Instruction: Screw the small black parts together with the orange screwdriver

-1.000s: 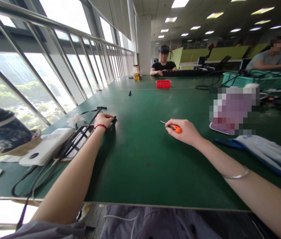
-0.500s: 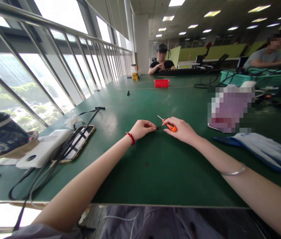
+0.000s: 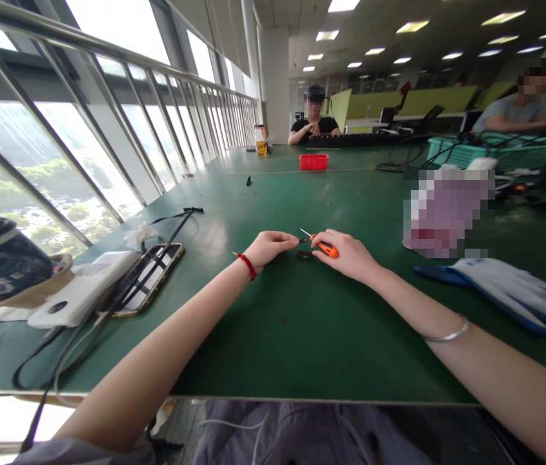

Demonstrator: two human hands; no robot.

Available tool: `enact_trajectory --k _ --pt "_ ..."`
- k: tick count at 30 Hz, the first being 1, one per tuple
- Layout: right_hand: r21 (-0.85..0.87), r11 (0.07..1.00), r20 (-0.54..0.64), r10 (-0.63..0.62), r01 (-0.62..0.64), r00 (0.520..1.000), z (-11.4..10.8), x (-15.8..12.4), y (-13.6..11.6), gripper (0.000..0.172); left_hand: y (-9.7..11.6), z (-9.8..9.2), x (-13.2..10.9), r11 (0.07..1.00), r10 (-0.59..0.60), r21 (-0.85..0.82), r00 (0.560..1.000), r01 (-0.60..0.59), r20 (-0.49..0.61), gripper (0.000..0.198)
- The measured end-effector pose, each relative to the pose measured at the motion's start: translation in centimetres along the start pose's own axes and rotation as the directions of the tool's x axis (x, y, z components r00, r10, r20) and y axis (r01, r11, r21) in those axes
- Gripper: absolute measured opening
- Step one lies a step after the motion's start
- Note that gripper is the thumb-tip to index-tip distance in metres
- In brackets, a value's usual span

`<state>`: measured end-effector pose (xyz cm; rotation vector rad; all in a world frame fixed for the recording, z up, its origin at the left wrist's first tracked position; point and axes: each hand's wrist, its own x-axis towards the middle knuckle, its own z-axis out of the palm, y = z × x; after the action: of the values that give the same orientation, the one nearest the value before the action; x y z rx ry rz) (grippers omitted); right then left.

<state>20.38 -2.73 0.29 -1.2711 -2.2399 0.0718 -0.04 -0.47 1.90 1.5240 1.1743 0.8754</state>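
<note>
Since a second ago the left hand [image 3: 270, 247] has come from the phone [image 3: 150, 274] by the window edge to the middle of the table [image 3: 273, 342]. Its fingertips are pinched together just short of the right hand [image 3: 348, 255], which is wrapped round an orange screwdriver [image 3: 327, 248]. The shaft points left and away, at the left fingertips. Between both hands, slightly toward the near edge, a small black part [image 3: 304, 256] lies flat, long axis crosswise. Whether the pinch holds a dark speck is too small to tell.
</note>
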Motion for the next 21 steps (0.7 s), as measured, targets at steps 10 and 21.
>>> enact_trajectory --k 10,21 --pt "0.077 0.987 -0.099 -0.136 0.144 0.986 -1.2 -0.4 -1.0 0.017 1.1 0.6 -1.1 1.0 -0.024 -0.008 0.99 0.025 0.138 0.031" --pt "0.044 0.995 -0.152 -0.078 0.086 0.985 -1.5 -0.4 -0.7 0.014 0.8 0.4 -0.7 0.935 0.251 0.251 0.967 -0.25 0.028 0.028"
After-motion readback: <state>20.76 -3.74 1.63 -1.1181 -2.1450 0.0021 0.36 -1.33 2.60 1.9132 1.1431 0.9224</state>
